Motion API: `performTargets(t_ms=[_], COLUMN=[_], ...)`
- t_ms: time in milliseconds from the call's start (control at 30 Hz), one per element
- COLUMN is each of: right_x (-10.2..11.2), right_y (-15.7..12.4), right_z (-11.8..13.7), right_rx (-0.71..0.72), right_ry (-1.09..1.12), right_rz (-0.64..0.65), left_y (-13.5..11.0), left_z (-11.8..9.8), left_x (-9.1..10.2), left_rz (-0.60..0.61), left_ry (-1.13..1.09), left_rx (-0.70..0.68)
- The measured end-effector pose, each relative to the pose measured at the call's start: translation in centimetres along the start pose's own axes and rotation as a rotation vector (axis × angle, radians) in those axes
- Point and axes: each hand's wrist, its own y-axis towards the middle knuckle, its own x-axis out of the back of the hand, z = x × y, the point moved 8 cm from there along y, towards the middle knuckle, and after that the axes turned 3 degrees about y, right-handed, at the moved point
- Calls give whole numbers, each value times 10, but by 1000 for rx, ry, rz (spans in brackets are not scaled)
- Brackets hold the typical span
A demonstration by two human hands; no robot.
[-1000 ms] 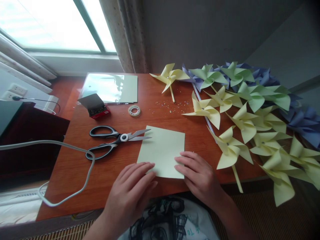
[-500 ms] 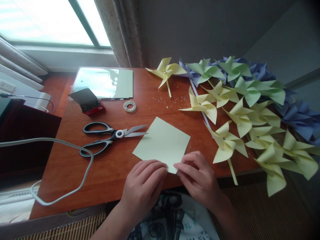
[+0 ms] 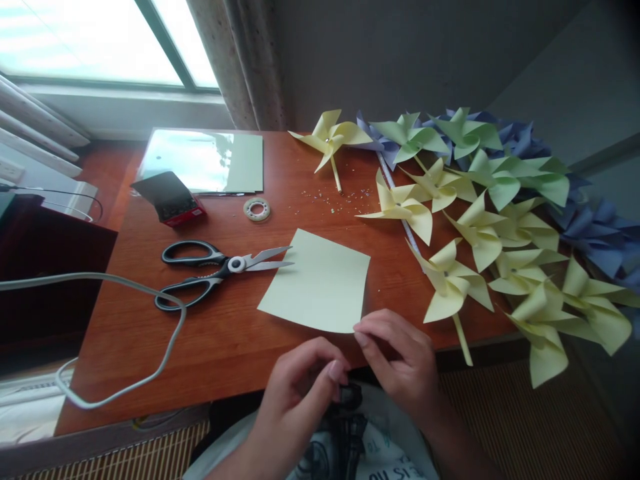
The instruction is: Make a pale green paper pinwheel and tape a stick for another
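A pale yellow square of paper point(image 3: 317, 283) lies flat on the wooden table point(image 3: 225, 347), turned a little askew. My right hand point(image 3: 397, 363) pinches its near right corner at the table's front edge. My left hand point(image 3: 300, 390) hovers just off the paper, below the table edge, with its fingers curled in and nothing showing in them. Black-handled scissors point(image 3: 225, 267) lie open to the left of the paper, blades pointing at it.
Several yellow, green and blue paper pinwheels point(image 3: 475, 227) cover the table's right side. A tape roll point(image 3: 257, 209), a red box point(image 3: 170, 199) and a glossy pack of sheets point(image 3: 200, 163) sit at the back left. A grey cable point(image 3: 125, 287) loops over the left.
The paper has been turned and slid slightly left. My left hand has come off it and drawn back toward my body, curling. My right hand stays at the near corner.
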Motion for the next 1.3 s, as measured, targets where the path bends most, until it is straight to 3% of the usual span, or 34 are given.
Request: performTargets(t_ms=[67, 167, 433, 667, 767, 1033, 1300], right_x=[1, 2, 11, 6, 0, -11, -15], right_y=[-2, -4, -6, -17, -21, -24, -27], right_z=[2, 4, 8, -21, -28, -36, -37], right_rx=[9, 38, 32, -354, -457, -555, -590], right_ry=[-29, -59, -65, 283, 427, 690, 746], right_rz=[-7, 10, 23, -31, -26, -67, -90], left_y=[-1, 4, 15, 20, 23, 27, 28], left_z=[25, 36, 33, 27, 25, 20, 20], left_x=[-17, -27, -28, -28, -30, -33, -34], left_rz=[33, -74, -123, -140, -153, -149, -124], left_ry=[-324, -536, -535, -510, -541, -543, -503], left_rx=[348, 498, 462, 405, 400, 385, 387])
